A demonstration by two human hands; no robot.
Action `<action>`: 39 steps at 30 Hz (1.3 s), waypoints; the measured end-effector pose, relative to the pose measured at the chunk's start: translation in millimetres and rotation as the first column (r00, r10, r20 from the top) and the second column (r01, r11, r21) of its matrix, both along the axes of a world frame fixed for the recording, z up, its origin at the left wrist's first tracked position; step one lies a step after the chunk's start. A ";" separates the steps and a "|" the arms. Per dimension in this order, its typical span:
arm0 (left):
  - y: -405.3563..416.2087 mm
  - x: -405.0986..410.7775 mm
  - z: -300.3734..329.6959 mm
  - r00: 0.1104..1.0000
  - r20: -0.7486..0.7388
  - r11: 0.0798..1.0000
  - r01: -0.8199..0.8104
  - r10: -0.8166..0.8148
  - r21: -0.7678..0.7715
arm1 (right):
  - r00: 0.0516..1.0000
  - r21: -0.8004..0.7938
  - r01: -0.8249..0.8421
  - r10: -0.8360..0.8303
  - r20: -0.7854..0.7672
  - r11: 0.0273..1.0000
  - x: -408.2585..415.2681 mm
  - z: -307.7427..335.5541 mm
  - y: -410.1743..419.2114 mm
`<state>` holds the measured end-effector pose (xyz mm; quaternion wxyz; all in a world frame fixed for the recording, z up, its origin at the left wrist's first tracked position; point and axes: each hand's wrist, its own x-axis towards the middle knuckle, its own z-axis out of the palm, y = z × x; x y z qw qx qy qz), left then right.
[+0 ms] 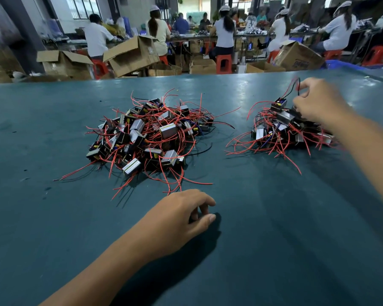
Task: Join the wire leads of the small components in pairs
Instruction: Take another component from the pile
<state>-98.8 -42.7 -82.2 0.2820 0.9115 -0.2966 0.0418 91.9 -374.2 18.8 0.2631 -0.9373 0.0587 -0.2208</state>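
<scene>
- Judged midway: larger heap of small black-and-silver components with red wire leads [146, 138] near table centre, apparently unjoined; smaller heap [283, 129] to its right.
- Right hand [314, 102] over smaller heap, fingers pinching red and black leads [296, 87].
- Left hand [181, 215] on teal table [53, 217], fingers loosely curled, empty.
- Tangled leads likely to snag; cardboard boxes [131, 54], seated workers [224, 34] beyond.

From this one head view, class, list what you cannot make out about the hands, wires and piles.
- Right hand: motion blur hides exactly how it pinches the black wire.
- Right pile: its far side is covered by that hand and forearm.
- Left hand: fingertips curl under, so contact with the table is unclear.
- Left pile: tangled; joined leads too small to tell.
</scene>
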 end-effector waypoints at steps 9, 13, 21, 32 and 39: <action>0.0 -2.4 3.6 1.000 0.003 1.000 -0.011 0.011 0.016 | 0.896 0.138 0.079 -0.131 0.424 0.987 -38.8 -13.8 18.2; 1.0 -2.6 4.0 1.000 0.001 1.000 -0.020 0.020 0.021 | 0.911 -0.033 0.102 -0.080 0.404 0.994 -45.5 -16.6 23.9; 0.3 -0.5 1.5 0.999 0.035 1.000 -0.017 0.016 0.020 | 0.889 -0.170 -0.325 0.362 0.280 0.930 -65.2 -13.7 120.1; 11.7 12.3 1.0 0.980 0.123 0.984 -0.144 0.156 -0.100 | 0.754 -0.373 -0.645 0.633 -0.173 0.667 -57.6 -39.6 236.1; 9.9 10.3 1.7 0.984 0.120 0.986 -0.117 0.132 -0.123 | 0.733 -0.256 -0.676 0.594 -0.331 0.691 -55.2 -56.8 235.5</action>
